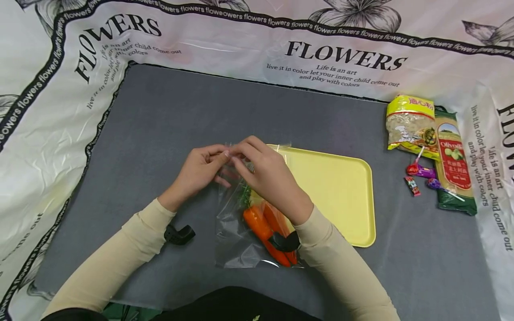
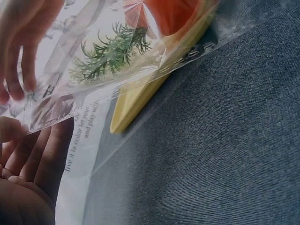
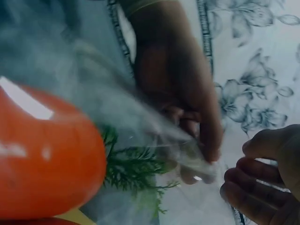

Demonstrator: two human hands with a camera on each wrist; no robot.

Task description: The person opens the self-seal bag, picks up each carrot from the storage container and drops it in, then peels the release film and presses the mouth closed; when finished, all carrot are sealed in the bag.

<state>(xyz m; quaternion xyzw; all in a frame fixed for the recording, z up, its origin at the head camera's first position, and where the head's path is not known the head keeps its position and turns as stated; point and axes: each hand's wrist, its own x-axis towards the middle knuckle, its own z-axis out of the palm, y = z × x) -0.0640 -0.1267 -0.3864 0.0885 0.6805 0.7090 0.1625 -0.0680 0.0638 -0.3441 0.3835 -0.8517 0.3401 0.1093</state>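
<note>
A clear plastic bag (image 1: 237, 240) holds orange carrots (image 1: 257, 223) with feathery green tops (image 2: 115, 51), and it overlaps the left part of a yellow tray (image 1: 333, 196). My left hand (image 1: 201, 167) pinches the bag's top edge between thumb and fingers, which the left wrist view shows at its lower left. Close by, my right hand (image 1: 269, 171) has its loosely bent fingers at the same edge. In the right wrist view those fingers (image 3: 253, 187) stand a little apart from the plastic, with nothing between them. Part of the carrots is hidden under the right hand and wrist camera.
At the right of the grey table (image 1: 168, 111) lie a yellow-topped bag of pasta (image 1: 411, 127) and a green and red Olivoilà packet (image 1: 455, 165). A red lollipop (image 1: 412, 168) and several wrapped candies (image 1: 412, 186) lie beside them. A floral sheet (image 1: 225, 35) borders the table.
</note>
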